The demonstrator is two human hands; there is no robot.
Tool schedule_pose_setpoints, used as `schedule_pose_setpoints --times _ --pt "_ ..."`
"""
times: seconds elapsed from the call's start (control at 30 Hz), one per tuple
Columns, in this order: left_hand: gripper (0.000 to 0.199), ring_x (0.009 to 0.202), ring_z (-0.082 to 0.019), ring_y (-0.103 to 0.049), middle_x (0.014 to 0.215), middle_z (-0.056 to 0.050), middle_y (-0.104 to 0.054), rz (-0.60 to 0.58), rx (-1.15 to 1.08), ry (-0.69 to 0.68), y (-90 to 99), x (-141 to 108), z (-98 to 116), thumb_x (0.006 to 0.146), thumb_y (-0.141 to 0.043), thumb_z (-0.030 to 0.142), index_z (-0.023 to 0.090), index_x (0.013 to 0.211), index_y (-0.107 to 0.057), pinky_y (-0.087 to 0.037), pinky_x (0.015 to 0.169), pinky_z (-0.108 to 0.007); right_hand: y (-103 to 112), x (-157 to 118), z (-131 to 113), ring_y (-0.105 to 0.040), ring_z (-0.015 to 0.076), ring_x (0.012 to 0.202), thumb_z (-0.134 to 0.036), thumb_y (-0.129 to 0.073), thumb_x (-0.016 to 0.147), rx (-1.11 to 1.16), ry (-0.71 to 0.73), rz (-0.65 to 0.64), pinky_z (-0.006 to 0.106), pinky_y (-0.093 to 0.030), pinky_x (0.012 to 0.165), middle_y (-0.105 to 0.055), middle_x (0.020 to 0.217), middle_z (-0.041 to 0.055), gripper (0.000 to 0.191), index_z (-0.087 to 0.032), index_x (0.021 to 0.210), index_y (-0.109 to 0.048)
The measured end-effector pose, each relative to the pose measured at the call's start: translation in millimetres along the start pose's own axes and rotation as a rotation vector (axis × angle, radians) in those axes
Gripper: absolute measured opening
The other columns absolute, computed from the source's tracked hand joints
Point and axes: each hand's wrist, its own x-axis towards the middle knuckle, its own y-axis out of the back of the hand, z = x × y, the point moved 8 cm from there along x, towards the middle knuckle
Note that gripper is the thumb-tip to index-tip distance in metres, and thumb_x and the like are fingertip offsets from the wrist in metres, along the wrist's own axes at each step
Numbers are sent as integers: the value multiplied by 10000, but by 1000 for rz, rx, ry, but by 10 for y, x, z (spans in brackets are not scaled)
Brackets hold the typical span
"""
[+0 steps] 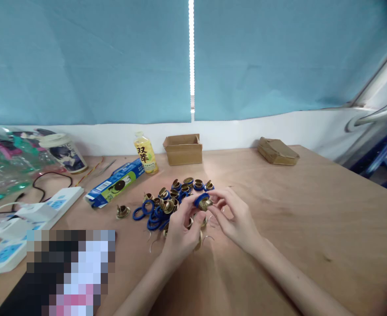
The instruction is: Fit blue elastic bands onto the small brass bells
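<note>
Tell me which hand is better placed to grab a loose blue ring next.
Probably the left hand: it is nearer the loose blue rings, while the right hand sits farther right. Both, though, hold the blue-ringed brass piece.

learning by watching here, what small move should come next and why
Probably press the blue ring evenly around the brass piece: the left hand and right hand hold the pair together at the fingertips, and whether the ring sits fully home is too small to tell.
</note>
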Motion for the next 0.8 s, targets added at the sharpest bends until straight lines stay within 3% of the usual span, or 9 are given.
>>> schedule_pose_setpoints --times 0.23,0.47,0.8 --pt "407 1261 -252 -544 1390 -97 -534 -56 5 3 -24 10 19 925 -543 205 269 1324 -494 -474 1029 -366 7 46 61 -614 148 775 -125 -591 878 171 -116 -30 283 -533 673 -638 890 20 253 -235 1103 -622" --pt "404 1258 -253 -552 1377 -93 -562 -41 9 52 -13 -1 -73 898 -598 227 261 1295 -535 -455 1060 -398 -17 -7 -44 -612 139 774 -93 -570 894 9 33 26 282 -530 699 -646 954 37 277 -229 1130 -620" --pt "382 1155 -233 -625 1311 -77 -624 -99 93 29 -52 -7 50 891 -581 180 252 1265 -570 -496 1001 -369 -92 -97 47 -569 158 764 -50 -480 870 -2 -25 12 301 -500 687 -557 892 29 275 -209 1092 -515"
